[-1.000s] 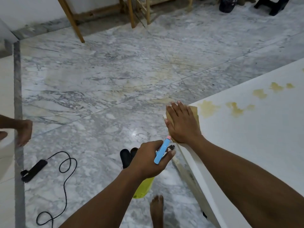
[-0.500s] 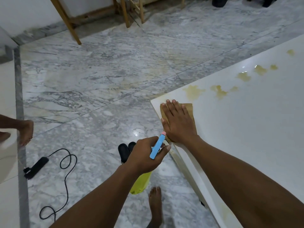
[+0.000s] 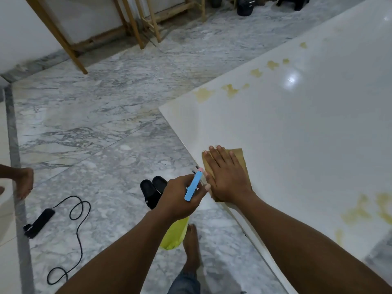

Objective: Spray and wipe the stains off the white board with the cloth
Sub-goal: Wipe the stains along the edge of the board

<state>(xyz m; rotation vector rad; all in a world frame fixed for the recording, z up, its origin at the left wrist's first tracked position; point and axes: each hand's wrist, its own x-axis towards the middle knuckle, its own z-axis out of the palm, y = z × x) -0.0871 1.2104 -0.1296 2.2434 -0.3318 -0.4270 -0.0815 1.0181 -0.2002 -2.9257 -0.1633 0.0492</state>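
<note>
A large white board (image 3: 297, 128) fills the right half of the view, with yellow-brown stains (image 3: 230, 90) along its far edge and more stains (image 3: 364, 211) at the near right. My right hand (image 3: 227, 177) lies flat with straight fingers on a brown cloth (image 3: 238, 154) by the board's left edge. My left hand (image 3: 180, 198) grips a spray bottle with a blue top (image 3: 193, 185) and a yellow-green body (image 3: 175, 235), held just left of the board's edge above the floor.
The marble floor (image 3: 95, 124) surrounds the board. Black sandals (image 3: 151, 190) lie under my left hand, my bare foot (image 3: 192, 245) beside them. A black power strip with a coiled cable (image 3: 40, 221) lies at left, near another person's foot (image 3: 23, 183). Wooden frame legs (image 3: 135, 26) stand at the back.
My right hand has slid the cloth back along the board's left edge, away from the corner stains and toward me. My left hand still holds the bottle beside it.
</note>
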